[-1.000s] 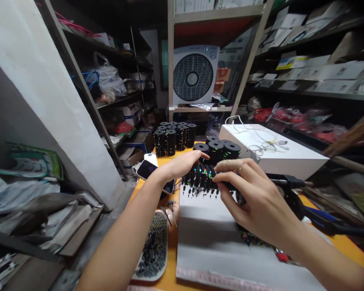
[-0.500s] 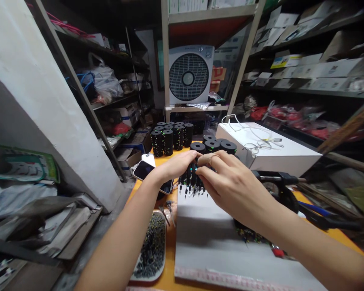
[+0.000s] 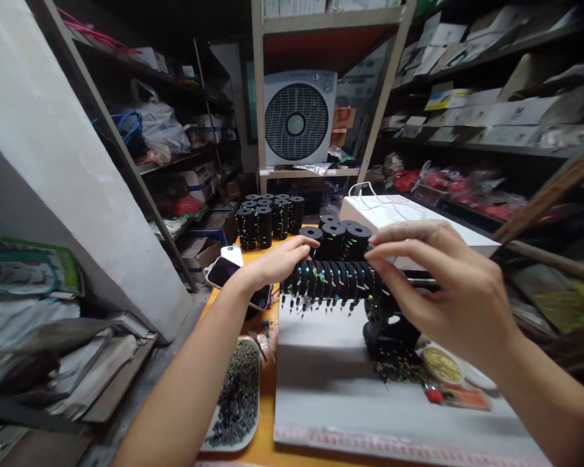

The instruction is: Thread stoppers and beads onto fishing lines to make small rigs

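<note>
A horizontal row of black ring-shaped parts (image 3: 333, 280) with small coloured leads hanging below sits between my two hands, above a grey sheet (image 3: 340, 376). My left hand (image 3: 277, 261) presses against the row's left end, fingers curled on it. My right hand (image 3: 448, 285) closes on the row's right end, fingers bent over the last rings. Under my right hand stands a dark clump of similar parts (image 3: 392, 340).
Stacks of black rings (image 3: 267, 220) stand at the back of the orange table (image 3: 267, 447), more (image 3: 338, 237) beside a white box (image 3: 409, 217). Two phones (image 3: 226, 269) lie left. A white dish of small dark parts (image 3: 236, 395) sits near the front. Shelves surround; a fan (image 3: 296, 120) behind.
My right hand slid left along the row, then back to the right end and higher. The row now shows at full length. My left hand stayed at the left end.
</note>
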Motion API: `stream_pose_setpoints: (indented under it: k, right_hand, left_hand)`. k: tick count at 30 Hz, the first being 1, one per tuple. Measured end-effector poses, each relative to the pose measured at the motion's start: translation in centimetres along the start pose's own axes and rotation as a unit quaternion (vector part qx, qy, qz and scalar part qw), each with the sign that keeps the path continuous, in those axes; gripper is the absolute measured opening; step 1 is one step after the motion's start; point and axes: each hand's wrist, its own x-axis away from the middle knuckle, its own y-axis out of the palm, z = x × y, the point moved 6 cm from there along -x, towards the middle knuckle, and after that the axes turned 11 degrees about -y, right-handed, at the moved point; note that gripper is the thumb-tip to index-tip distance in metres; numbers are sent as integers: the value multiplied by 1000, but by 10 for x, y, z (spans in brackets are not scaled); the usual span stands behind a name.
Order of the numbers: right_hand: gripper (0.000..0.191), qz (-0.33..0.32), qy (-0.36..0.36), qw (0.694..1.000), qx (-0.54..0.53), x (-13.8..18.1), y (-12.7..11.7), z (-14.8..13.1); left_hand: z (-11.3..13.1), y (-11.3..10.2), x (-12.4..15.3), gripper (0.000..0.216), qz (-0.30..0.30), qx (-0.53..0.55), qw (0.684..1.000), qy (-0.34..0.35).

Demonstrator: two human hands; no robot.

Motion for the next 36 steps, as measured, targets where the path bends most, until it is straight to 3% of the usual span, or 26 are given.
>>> stream_pose_setpoints:
  k: [3,8,17,27,36]
  right_hand:
    - [13,-37,26,999,27,7,-4,24]
    - [19,-117,99,988,2,27,12,55]
    - [26,-188,108,974,-62,33,36,61]
    - [17,-167,156,967,-116,29,28,69]
    - [10,-138,105,979,-111,19,15,43]
  left_hand:
    - [0,-2,-1,38,0,-12,1000,-16]
    - [3,-4,-5,35,-22,-40,998,-33]
    - [3,-6,-19,29,-67,-78,993,-53]
    - [10,-7,-11,38,-30,-63,997,-34]
    - [6,-7,-12,38,-9,-59,998,-35]
